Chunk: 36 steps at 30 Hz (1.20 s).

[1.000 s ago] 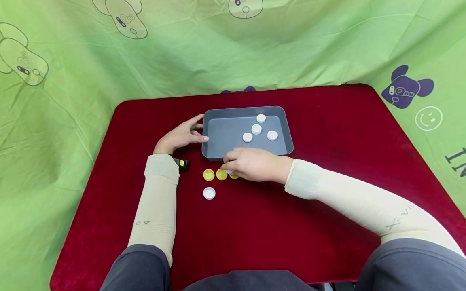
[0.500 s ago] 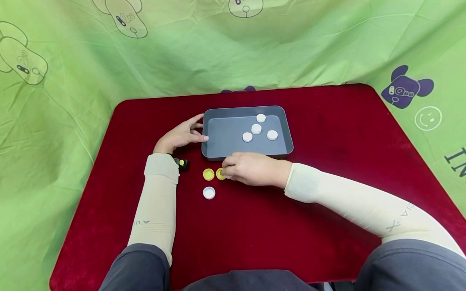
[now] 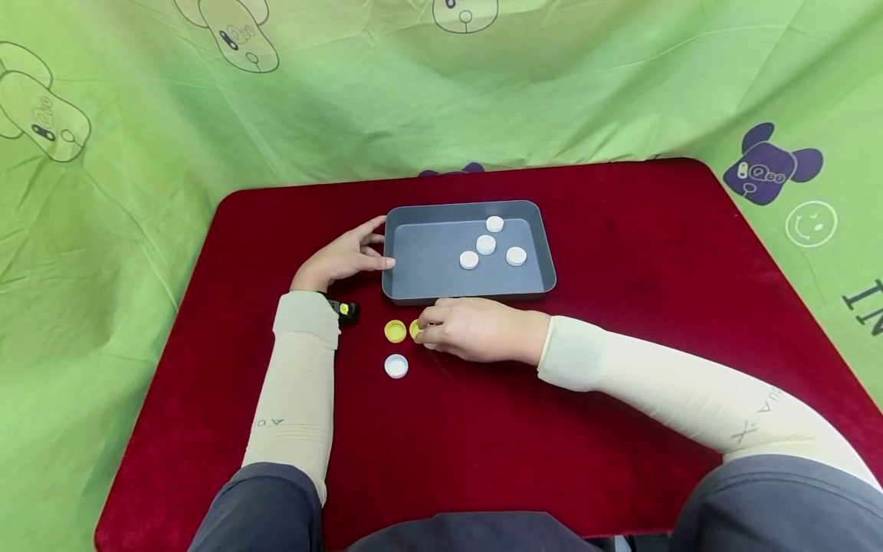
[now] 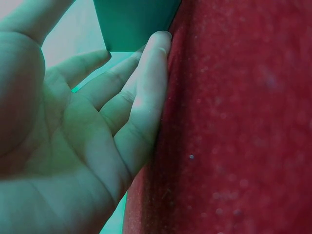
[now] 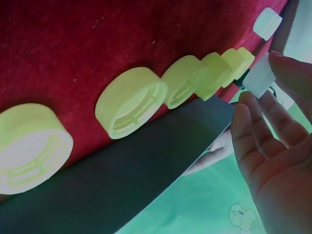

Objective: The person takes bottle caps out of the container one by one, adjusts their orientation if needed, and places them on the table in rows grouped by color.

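Right hand [image 3: 476, 330] farther down curtained tabletop [image 3: 497, 437].

Surface [image 3: 552, 429] is dark red, velvety. Grey tray [image 3: 428, 249] sits on it, yellow caps [image 3: 395, 332] lined up alongside, one white cap [image 3: 396, 366] near the row's end.

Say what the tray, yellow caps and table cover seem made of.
Tray: probably matte coated metal, perhaps plastic; its thin grey walls look smooth.
Yellow caps: likely satin plastic, with moulded ridges inside.
Table cover: apparently velvet, its fuzzy pile showing up close.

Head view bright; left wrist view tints the hand [image 4: 83, 129] greenish
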{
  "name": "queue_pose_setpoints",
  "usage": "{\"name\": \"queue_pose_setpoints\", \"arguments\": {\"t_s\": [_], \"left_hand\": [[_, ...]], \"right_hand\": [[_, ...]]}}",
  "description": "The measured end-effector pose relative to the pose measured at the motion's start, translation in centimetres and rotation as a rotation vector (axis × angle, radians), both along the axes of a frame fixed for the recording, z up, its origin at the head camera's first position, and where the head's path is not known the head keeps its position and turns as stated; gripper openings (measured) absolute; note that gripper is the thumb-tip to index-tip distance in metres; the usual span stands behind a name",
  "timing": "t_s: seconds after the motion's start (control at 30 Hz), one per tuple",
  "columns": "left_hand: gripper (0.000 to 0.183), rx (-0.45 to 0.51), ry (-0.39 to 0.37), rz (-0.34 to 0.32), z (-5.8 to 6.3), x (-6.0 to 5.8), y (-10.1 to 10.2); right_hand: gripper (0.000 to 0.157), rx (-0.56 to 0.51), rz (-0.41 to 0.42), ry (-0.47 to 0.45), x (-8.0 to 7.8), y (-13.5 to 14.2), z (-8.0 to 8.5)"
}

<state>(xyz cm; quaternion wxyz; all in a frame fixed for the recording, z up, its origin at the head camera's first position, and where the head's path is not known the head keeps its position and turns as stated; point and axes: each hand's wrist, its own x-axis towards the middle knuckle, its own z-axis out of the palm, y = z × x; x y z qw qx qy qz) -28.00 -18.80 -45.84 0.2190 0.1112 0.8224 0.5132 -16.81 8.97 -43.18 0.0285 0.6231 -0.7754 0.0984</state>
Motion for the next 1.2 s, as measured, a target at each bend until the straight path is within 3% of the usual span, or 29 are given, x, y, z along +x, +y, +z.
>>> {"name": "queue_pose_setpoints", "arguments": {"t_s": [0.43,0.73,1.03,1.2], "left_hand": [[0.097,-0.008,-0.05,-0.014,0.9,-0.1,0.3],[0.096,-0.026,0.008,-0.012,-0.1,-0.2,-0.1],[0.096,-0.021,-0.011,-0.011,0.6,0.2,0.1],[0.096,-0.02,-0.009,-0.007,0.2,0.0,0.0]], "right_hand": [[0.022,-0.011,0.038,0.01,0.6,-0.5,-0.5],[0.02,-0.009,0.058,-0.022,1.0,-0.9,-0.8],[0.02,0.044,0.062,-0.033,1.4,-1.3,-0.8],[0.02,0.044,0.067,-0.04,1.5,-1.4,-0.8]]}}
